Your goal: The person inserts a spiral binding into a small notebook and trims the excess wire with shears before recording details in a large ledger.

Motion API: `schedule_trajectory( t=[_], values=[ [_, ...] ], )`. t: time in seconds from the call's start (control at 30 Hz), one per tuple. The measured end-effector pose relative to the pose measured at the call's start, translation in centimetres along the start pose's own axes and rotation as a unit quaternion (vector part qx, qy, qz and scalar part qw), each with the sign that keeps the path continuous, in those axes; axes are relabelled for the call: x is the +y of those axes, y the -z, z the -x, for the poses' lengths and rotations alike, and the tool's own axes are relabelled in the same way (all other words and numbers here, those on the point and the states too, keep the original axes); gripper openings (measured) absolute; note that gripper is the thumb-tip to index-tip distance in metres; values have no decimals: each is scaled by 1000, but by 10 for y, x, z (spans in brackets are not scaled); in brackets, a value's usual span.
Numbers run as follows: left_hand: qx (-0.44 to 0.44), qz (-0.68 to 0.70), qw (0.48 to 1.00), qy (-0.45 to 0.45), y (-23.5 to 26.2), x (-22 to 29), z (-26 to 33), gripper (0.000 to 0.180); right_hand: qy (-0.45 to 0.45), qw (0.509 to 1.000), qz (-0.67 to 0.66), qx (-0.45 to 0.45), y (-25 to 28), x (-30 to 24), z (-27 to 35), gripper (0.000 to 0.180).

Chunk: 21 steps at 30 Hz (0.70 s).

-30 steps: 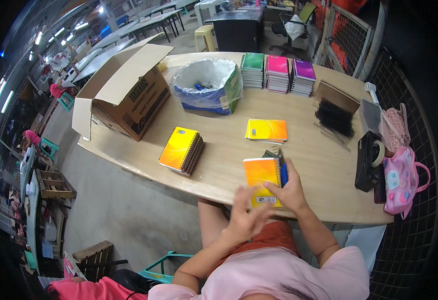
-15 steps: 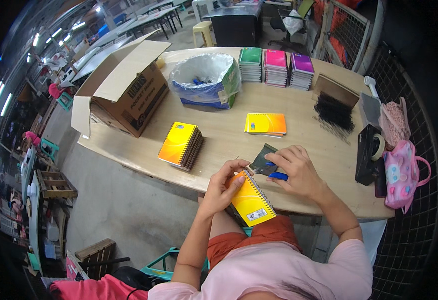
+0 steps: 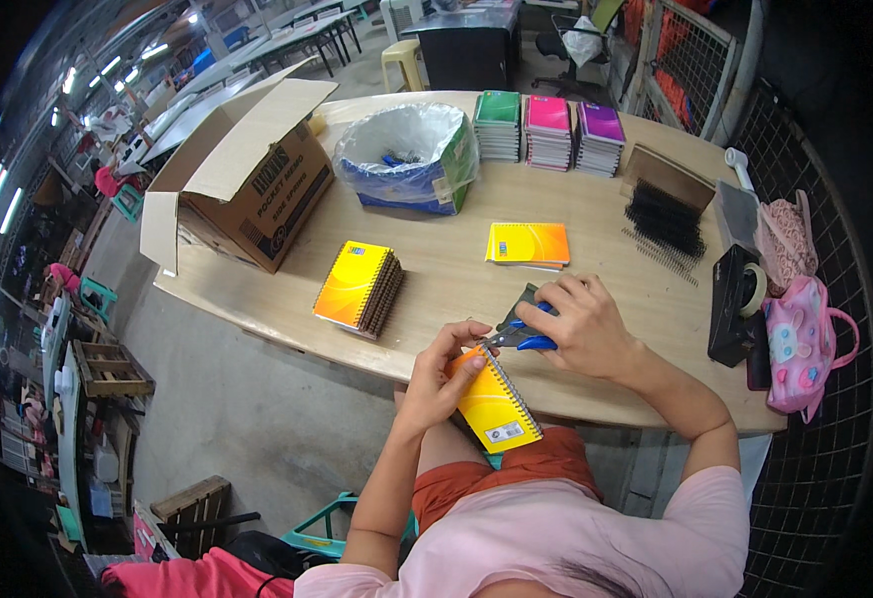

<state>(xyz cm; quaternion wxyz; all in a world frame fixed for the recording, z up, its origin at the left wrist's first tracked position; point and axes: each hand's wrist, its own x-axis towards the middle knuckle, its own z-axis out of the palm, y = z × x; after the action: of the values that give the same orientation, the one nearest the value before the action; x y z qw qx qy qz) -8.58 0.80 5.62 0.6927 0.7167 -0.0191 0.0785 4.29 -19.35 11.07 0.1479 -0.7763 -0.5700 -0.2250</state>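
My left hand (image 3: 443, 377) is closed on a small yellow spiral notebook (image 3: 497, 411), tilted over the near table edge with its wire coil facing right. In my right hand (image 3: 584, 326) are blue-handled wire cutters (image 3: 533, 342), their jaws at the upper end of the coil, close to my left fingertips. Whether the jaws touch the wire is too small to tell. A dark flat piece (image 3: 513, 308) lies on the table behind the cutters. Left of my hands stands a stack of yellow spiral notebooks (image 3: 354, 287). Farther off lie yellow notebooks without visible coils (image 3: 527, 244).
A cardboard box (image 3: 267, 189) with raised flaps stands at the far left, beside a plastic-lined bin (image 3: 406, 164). Green, pink and purple notebook stacks (image 3: 548, 135) line the back. Black wire coils (image 3: 664, 221), a tape dispenser (image 3: 732, 307) and a pink pouch (image 3: 797, 344) occupy the right side.
My right hand has brought the cutters left and in to the coil's upper end. The notebook has shifted slightly left and down in my left hand.
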Motion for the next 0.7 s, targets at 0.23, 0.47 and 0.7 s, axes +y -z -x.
schedule_trajectory(
  t=[0.23,0.47,0.7],
  values=[
    [9,-9,1000,-8,-1,-1,1,36,-1,999,-11,-34,-2,-1,1,26],
    [63,34,997,26,-3,-13,2,40,-79,996,-36,-10,-5,6,10,31],
    [107,82,989,61,-8,-9,-1,38,0,999,38,31,-8,-1,4,52]
  ],
)
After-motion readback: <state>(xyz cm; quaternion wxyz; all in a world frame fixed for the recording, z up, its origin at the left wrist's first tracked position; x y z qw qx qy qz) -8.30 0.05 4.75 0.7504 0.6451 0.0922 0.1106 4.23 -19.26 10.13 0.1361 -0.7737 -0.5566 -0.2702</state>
